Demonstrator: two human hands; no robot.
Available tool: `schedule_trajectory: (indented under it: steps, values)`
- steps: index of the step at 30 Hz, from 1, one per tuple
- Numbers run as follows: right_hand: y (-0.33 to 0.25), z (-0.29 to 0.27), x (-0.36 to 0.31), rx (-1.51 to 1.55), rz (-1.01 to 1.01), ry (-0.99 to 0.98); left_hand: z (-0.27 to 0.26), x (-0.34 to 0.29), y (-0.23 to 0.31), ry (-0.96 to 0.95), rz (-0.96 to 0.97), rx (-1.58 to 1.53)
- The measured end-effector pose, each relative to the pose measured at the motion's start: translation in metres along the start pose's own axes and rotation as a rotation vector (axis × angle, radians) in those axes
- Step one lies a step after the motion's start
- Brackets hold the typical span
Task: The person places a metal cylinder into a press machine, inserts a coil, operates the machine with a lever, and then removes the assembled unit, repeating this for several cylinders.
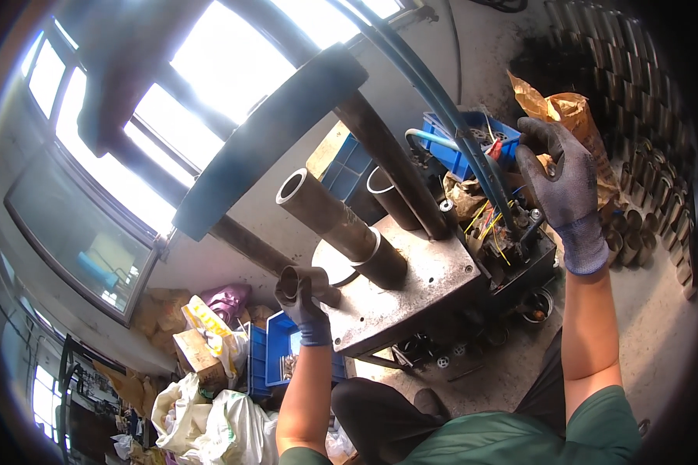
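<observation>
My left hand, in a grey glove, is closed around a short metal sleeve at the left edge of the press table. A tall steel tube stands near the middle of the table, its lower end inside a wider dark collar. Behind it is another hollow cylinder, partly hidden by a press column. My right hand, also gloved, is raised to the right of the table. Its fingers are curved and apart, with nothing visible between them.
A heavy blue press plate hangs over the table. Hoses run down to the right. A blue crate and a brown paper sack stand at the back right, near stacked metal sleeves. Blue bins and white sacks lie left.
</observation>
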State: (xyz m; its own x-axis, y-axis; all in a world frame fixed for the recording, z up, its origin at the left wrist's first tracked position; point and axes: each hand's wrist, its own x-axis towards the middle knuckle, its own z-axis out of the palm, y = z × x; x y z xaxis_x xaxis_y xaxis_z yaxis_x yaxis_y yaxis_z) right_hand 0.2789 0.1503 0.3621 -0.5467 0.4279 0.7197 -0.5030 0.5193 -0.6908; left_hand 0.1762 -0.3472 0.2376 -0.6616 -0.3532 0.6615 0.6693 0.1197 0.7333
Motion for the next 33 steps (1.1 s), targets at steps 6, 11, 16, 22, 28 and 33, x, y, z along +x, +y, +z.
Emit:
schedule_trajectory:
  steps: [6, 11, 16, 22, 28, 33]
  values:
    - [0.002, 0.0, -0.003, -0.005, -0.017, 0.015, 0.083, 0.072, 0.092, -0.061, 0.419, 0.153]
    - [0.003, -0.002, -0.005, 0.004, -0.004, 0.016, 0.123, 0.095, 0.115, -0.074, 0.383, 0.048]
    - [0.001, 0.0, -0.007, -0.05, 0.019, 0.014, 0.126, 0.117, 0.105, -0.097, 0.282, 0.013]
    - [-0.005, -0.01, -0.013, -0.076, 0.004, -0.05, 0.152, 0.146, 0.109, -0.008, 0.038, -0.191]
    - [-0.022, -0.024, -0.021, -0.296, 0.0, -0.215, 0.158, 0.156, 0.093, -0.018, 0.023, 0.043]
    - [-0.035, -0.049, -0.046, -0.609, -0.186, -0.368, 0.147, 0.167, 0.066, -0.05, 0.018, 0.437]
